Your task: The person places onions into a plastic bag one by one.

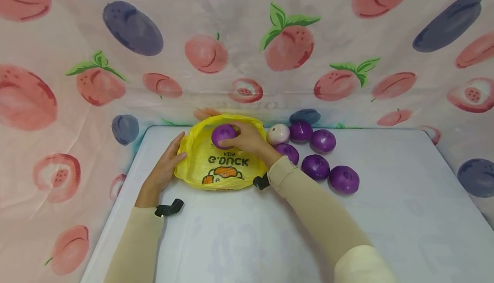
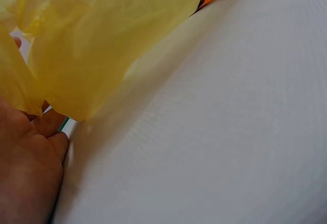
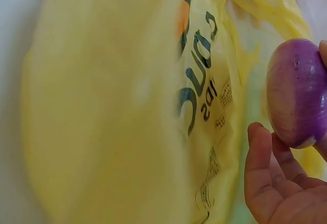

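Note:
My right hand [image 1: 248,138] grips a red onion [image 1: 224,136] over the mouth of a yellow plastic bag [image 1: 193,169]. In the right wrist view the onion [image 3: 296,94] looks smooth and glossy, purple with a paler side, and part of my right hand [image 3: 286,188] is cut off by the frame edge. At the bag's left rim my left hand [image 1: 167,165] holds the plastic between thumb and fingers. The left wrist view has the bag's film [image 2: 87,55] gathered beside my left hand [image 2: 30,157], partly hiding its fingers. Dark lettering and an orange print mark the bag.
Several more red onions [image 1: 315,167] and one whitish onion [image 1: 278,134] lie right of the bag, partly behind my right wrist. The white table [image 1: 239,240] runs back to a fruit-printed cloth [image 1: 231,25].

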A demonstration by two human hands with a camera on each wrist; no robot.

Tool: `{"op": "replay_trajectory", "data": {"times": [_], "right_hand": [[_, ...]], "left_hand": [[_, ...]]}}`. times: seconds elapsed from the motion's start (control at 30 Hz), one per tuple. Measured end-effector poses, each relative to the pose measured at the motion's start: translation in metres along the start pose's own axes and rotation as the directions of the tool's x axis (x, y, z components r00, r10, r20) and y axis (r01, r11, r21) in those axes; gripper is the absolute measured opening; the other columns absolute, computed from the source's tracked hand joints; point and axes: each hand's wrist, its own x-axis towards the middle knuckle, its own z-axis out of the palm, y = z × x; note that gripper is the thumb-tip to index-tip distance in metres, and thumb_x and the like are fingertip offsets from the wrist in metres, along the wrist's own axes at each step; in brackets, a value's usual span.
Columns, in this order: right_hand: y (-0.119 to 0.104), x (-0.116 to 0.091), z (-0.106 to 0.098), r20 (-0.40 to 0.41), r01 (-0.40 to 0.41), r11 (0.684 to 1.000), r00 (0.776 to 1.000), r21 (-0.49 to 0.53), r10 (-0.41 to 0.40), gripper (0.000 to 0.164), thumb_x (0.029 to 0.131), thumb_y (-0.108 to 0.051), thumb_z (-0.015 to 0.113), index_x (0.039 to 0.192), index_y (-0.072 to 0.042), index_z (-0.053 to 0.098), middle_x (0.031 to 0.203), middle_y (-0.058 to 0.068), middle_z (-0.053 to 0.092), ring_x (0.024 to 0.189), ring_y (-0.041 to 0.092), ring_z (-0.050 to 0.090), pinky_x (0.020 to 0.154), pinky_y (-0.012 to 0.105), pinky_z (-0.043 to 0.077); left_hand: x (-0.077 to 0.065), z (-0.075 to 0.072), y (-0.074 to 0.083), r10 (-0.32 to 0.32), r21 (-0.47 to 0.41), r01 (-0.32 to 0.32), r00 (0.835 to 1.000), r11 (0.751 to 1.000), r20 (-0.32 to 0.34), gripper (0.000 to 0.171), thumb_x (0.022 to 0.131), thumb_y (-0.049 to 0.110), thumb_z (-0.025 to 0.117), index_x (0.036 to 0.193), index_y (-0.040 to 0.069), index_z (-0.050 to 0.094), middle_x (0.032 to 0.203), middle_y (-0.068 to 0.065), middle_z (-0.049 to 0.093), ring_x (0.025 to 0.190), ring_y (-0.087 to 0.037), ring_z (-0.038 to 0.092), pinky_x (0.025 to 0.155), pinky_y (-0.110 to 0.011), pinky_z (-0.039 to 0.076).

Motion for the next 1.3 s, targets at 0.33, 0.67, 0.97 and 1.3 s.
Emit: {"op": "replay_trajectory", "data": {"times": [0.33,0.67,0.97,1.3], "right_hand": [[-0.009,0.008,0.009,0.056,0.358,0.917,0.926,0.177,-0.372,0.075,0.089,-0.012,0.078,0.155,-0.029,0.045,0.164,-0.003,0.039,0.149,0.023,0.039,0.124,0.046,0.031],[0.006,0.024,0.026,0.058,0.182,0.983,0.981,0.035,-0.184,0.069,0.088,-0.031,0.081,0.150,-0.023,0.051,0.153,-0.002,0.052,0.132,0.019,0.053,0.115,0.038,0.043],[0.008,0.030,0.030,0.074,0.029,0.997,0.997,-0.077,-0.023,0.080,0.088,-0.041,0.080,0.155,-0.018,0.043,0.147,0.007,0.056,0.130,0.025,0.054,0.114,0.042,0.044],[0.006,0.034,0.042,0.011,0.067,0.995,0.998,-0.075,-0.066,0.071,0.088,-0.044,0.079,0.151,-0.027,0.050,0.144,0.004,0.059,0.131,0.024,0.054,0.116,0.042,0.042]], "left_hand": [[-0.001,0.001,0.000,0.007,-0.027,-0.007,1.000,1.000,0.022,0.071,0.107,0.024,0.051,0.166,0.027,0.011,0.174,0.003,0.004,0.160,-0.024,0.007,0.128,-0.037,0.020],[-0.001,0.004,-0.001,0.029,-0.061,-0.027,0.999,0.998,0.034,0.071,0.107,0.023,0.051,0.166,0.026,0.011,0.174,0.002,0.005,0.159,-0.025,0.009,0.108,-0.009,0.036],[-0.001,0.004,-0.001,0.035,-0.071,-0.033,0.999,0.997,0.029,0.071,0.107,0.022,0.050,0.166,0.024,0.011,0.174,0.000,0.006,0.158,-0.026,0.012,0.107,-0.009,0.037],[-0.001,-0.001,-0.003,0.039,-0.051,-0.038,0.999,0.998,0.020,0.069,0.107,0.021,0.050,0.165,0.029,0.014,0.174,0.001,0.007,0.159,-0.026,0.011,0.108,-0.009,0.036]]}}
